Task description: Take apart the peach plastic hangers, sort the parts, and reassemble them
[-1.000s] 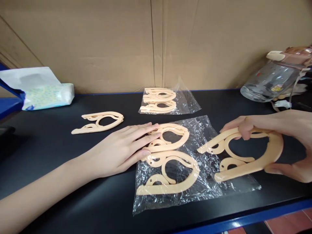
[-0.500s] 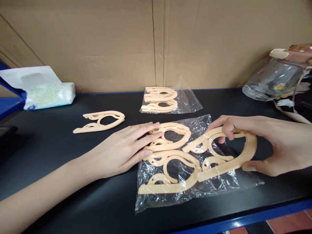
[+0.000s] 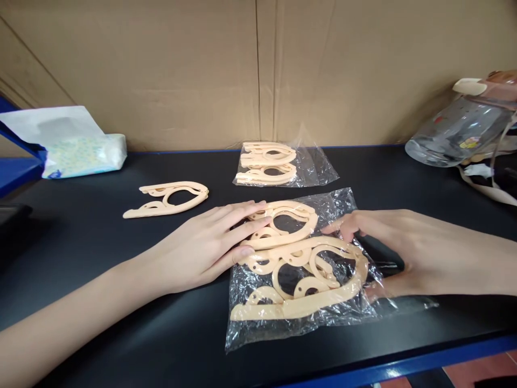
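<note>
Several peach folding hangers (image 3: 299, 269) lie stacked on a clear plastic bag (image 3: 258, 328) on the black table (image 3: 100, 302). My left hand (image 3: 205, 250) rests flat with fingers stretched out, its fingertips on the left edge of the hanger pile. My right hand (image 3: 404, 250) grips the curved right end of the topmost hanger, thumb below and fingers over it, pressing it onto the stack.
A single loose hanger (image 3: 167, 198) lies at the left. A filled bag of hangers (image 3: 278, 164) sits behind. A tissue pack (image 3: 81, 153) is at far left, a clear water bottle (image 3: 456, 129) at far right. A cardboard wall stands behind; the blue table edge runs along the front.
My right hand carried a hanger leftward and laid it on top of the stacked hangers on the bag. My left hand stayed in place.
</note>
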`<state>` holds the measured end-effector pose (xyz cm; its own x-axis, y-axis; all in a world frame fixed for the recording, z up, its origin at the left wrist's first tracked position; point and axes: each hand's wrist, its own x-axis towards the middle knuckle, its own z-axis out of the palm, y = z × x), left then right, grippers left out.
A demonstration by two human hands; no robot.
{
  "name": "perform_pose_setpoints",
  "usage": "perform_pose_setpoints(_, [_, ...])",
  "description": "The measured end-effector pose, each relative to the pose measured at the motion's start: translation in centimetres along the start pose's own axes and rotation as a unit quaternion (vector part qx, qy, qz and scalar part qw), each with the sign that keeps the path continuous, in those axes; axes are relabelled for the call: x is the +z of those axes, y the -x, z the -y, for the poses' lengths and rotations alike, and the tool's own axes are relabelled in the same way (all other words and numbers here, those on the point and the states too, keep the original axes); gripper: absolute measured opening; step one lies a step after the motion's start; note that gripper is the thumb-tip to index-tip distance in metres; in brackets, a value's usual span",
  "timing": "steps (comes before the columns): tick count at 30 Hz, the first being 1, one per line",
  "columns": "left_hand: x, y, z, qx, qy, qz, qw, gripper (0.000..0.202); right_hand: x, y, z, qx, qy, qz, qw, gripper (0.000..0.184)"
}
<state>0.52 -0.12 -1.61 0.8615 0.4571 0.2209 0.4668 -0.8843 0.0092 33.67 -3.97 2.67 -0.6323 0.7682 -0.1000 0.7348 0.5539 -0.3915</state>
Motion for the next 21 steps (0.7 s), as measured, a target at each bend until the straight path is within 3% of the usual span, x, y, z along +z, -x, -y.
perform_pose_setpoints(3, [0.0, 0.0, 0.0, 0.000, 0.000, 0.002, 1.000, 0.046, -0.6, 0.6, -0.9, 0.008, 0.000, 0.050, 0.999, 0.047])
perform_pose_setpoints(8, [0.0, 0.0, 0.1, 0.004, 0.003, 0.000, 1.000, 0.047, -0.2, 0.2, -0.9, -0.006, -0.064, 0.036, 0.997, 0.040])
perform_pose_setpoints(13, [0.0, 0.0, 0.1, 0.006, 0.015, 0.012, 1.000, 0.049, 1.6, -0.8, -0.1, -0.049, -0.123, 0.008, 0.991, 0.057])
perform_pose_setpoints(17, [-0.1, 0.1, 0.1, 0.007, 0.013, 0.018, 1.000, 0.050, 2.0, -0.8, -0.6, -0.062, -0.170, 0.038, 0.983, 0.073])
perform_pose_setpoints(21, [-0.3, 0.1, 0.2, 0.011, 0.026, 0.015, 1.000, 0.048, 1.8, -0.8, -0.9, -0.051, -0.199, 0.061, 0.977, 0.075])
